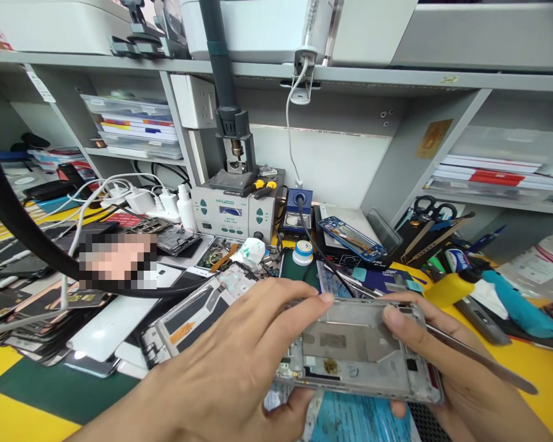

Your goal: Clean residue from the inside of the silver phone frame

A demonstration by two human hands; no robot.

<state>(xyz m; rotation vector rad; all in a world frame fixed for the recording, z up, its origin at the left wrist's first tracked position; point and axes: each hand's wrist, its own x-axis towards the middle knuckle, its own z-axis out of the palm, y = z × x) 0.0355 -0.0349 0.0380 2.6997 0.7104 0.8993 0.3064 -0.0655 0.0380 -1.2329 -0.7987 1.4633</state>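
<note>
Both hands hold a silver phone frame [357,350] with its bare metal inside facing up, low in the middle of the view. My left hand [239,362] grips its left end, fingers reaching over the top edge. My right hand [447,362] grips the right end, thumb on the upper right corner. A pair of metal tweezers [483,362] runs out to the right from my right hand.
A soldering and hot-air station [233,212] stands at the back centre. Another phone frame [198,310] and stacked phone parts [50,307] lie left. A blue phone board [357,239], a yellow bottle [447,288] and scissors [431,212] lie right.
</note>
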